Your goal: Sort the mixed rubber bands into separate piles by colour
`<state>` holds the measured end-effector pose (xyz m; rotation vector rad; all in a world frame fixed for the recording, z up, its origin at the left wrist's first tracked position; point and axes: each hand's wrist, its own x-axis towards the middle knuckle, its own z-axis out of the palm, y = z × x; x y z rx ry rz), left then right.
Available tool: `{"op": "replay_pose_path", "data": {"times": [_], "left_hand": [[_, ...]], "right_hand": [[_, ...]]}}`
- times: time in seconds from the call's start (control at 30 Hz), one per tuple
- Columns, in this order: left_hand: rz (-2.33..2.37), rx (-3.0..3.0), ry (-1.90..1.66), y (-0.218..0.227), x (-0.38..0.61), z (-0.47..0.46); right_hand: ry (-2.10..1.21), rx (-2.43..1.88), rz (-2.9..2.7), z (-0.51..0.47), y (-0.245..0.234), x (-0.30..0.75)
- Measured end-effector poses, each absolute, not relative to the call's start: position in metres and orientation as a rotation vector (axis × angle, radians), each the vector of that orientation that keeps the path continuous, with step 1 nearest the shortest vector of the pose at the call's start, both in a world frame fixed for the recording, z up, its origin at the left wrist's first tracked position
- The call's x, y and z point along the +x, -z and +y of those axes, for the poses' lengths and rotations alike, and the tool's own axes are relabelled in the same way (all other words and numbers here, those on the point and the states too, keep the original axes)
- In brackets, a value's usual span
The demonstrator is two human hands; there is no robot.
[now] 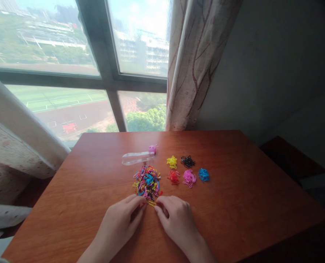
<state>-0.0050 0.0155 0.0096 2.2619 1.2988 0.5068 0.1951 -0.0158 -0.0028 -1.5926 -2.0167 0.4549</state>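
A mixed pile of small coloured rubber bands (148,179) lies on the wooden table in front of me. Just below its near edge, one yellow rubber band (151,203) stretches between my fingertips. My right hand (176,215) has thumb and index finger closed at the right end of this band. On the other side, my left hand (124,216) pinches its thumb and index finger together beside the band's left end; what lies between those fingertips is too small to make out.
To the right sit sorted heaps of yellow bands (172,162), black bands (188,161), red bands (173,177), pink bands (189,178) and blue bands (204,175). A clear plastic bottle (136,158) lies behind the pile, near a pink cap (152,149). Beyond the table (233,204) are a window and curtains.
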Motion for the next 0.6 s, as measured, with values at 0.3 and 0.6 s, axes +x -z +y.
{"op": "replay_pose_path", "data": {"times": [0.3, 0.6], "left_hand": [[1.305, 2.28, -0.485, -0.0077, -0.0046, 0.0149], [1.309, 2.272, -0.437, -0.0062, -0.0021, 0.0146]], "right_hand": [[-0.469, -1.576, -2.056, -0.0152, 0.0054, 0.1954], [-0.464, -1.573, -2.07, -0.0156, 0.0041, 0.1954]]}}
